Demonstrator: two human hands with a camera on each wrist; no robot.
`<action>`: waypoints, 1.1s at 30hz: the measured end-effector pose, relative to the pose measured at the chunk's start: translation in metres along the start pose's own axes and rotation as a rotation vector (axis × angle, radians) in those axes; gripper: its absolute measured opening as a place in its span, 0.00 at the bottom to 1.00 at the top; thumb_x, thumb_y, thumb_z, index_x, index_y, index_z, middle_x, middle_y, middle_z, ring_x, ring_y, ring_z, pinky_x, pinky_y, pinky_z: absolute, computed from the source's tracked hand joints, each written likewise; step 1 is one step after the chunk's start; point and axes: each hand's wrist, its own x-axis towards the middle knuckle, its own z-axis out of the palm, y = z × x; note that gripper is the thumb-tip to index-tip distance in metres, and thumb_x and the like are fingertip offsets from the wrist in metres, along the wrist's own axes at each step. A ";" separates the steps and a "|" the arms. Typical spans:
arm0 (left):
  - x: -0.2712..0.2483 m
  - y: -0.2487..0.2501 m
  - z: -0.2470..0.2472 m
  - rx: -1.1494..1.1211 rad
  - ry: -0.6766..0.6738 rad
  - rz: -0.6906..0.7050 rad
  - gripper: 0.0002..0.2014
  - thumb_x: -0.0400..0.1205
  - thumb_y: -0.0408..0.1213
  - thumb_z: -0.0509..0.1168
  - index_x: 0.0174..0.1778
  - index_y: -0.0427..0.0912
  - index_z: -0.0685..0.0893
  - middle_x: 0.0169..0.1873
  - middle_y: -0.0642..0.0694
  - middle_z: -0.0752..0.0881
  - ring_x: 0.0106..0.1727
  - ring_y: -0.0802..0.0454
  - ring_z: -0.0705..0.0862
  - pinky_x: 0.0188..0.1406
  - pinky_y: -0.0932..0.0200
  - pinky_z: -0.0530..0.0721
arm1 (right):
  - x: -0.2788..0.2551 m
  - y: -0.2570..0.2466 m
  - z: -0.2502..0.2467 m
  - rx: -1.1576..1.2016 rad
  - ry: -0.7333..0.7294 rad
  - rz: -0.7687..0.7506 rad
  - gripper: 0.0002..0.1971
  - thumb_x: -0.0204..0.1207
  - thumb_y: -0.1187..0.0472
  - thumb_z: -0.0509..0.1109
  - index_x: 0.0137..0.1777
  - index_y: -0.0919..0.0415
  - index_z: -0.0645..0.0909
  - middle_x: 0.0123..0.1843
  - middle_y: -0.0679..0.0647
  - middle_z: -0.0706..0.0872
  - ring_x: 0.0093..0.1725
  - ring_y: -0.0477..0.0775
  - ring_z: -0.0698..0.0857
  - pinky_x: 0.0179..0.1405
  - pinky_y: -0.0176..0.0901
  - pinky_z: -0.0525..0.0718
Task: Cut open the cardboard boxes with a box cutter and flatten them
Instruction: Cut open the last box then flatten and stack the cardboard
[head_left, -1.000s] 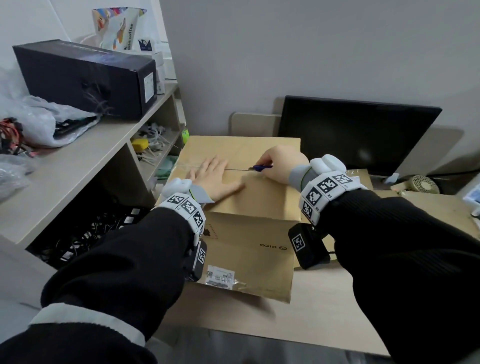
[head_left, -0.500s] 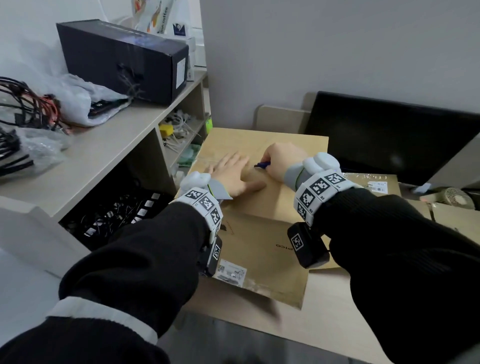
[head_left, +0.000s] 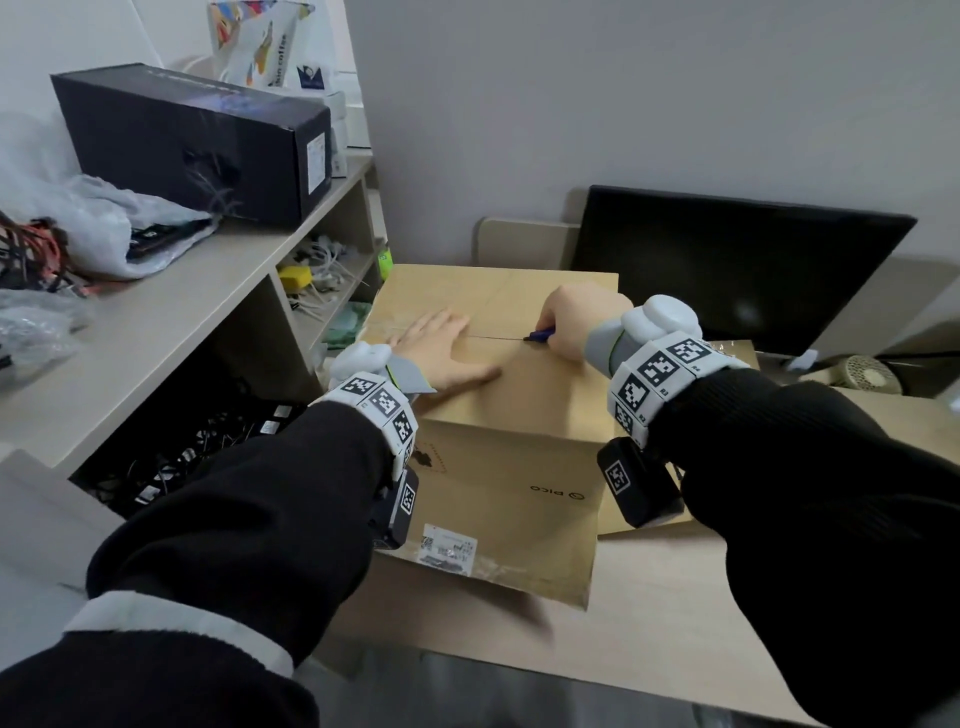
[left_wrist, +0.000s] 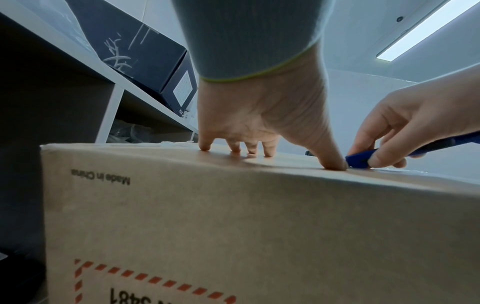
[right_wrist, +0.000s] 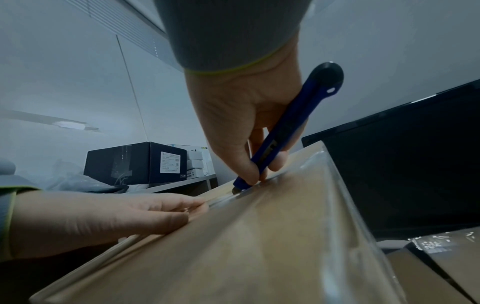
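A brown cardboard box (head_left: 519, 457) stands on the wooden desk, its top sealed with clear tape along the middle seam. My left hand (head_left: 441, 353) lies flat on the top, fingers spread and pressing down (left_wrist: 259, 123). My right hand (head_left: 571, 322) grips a blue box cutter (head_left: 537, 336), whose tip touches the taped seam just right of the left hand. In the right wrist view the box cutter (right_wrist: 291, 127) slants down to the tape, blade end at the seam. Another flat cardboard box (right_wrist: 446, 257) lies to the right.
A black monitor (head_left: 727, 270) leans against the wall behind the box. Left of the box, a shelf unit (head_left: 156, 322) carries a long black box (head_left: 197, 140), plastic bags and cables. A small round fan (head_left: 867, 374) sits at the far right on the desk (head_left: 649, 623).
The blue box cutter has moved right along the seam, away from my left hand, leaving a visible cut line. My left hand stays pressed on the box top. The head view shifted slightly.
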 end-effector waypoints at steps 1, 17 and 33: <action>0.002 0.001 -0.001 -0.002 0.000 0.000 0.47 0.73 0.70 0.62 0.84 0.54 0.53 0.85 0.53 0.48 0.85 0.49 0.46 0.81 0.39 0.48 | -0.001 0.004 -0.001 0.002 -0.003 0.001 0.11 0.77 0.59 0.67 0.56 0.54 0.88 0.52 0.52 0.89 0.50 0.59 0.86 0.47 0.47 0.86; 0.016 0.027 -0.014 -0.142 -0.024 -0.081 0.58 0.54 0.70 0.66 0.80 0.44 0.65 0.77 0.46 0.67 0.77 0.45 0.66 0.76 0.44 0.65 | -0.028 0.071 -0.008 0.090 0.045 0.167 0.09 0.78 0.58 0.69 0.54 0.52 0.88 0.47 0.51 0.88 0.45 0.55 0.87 0.47 0.51 0.89; 0.009 0.068 -0.018 -0.131 -0.023 0.023 0.23 0.64 0.41 0.68 0.56 0.60 0.76 0.68 0.46 0.74 0.69 0.41 0.70 0.65 0.51 0.72 | -0.041 0.079 -0.017 0.063 0.095 0.139 0.10 0.76 0.61 0.68 0.52 0.51 0.89 0.45 0.49 0.88 0.43 0.53 0.87 0.42 0.46 0.89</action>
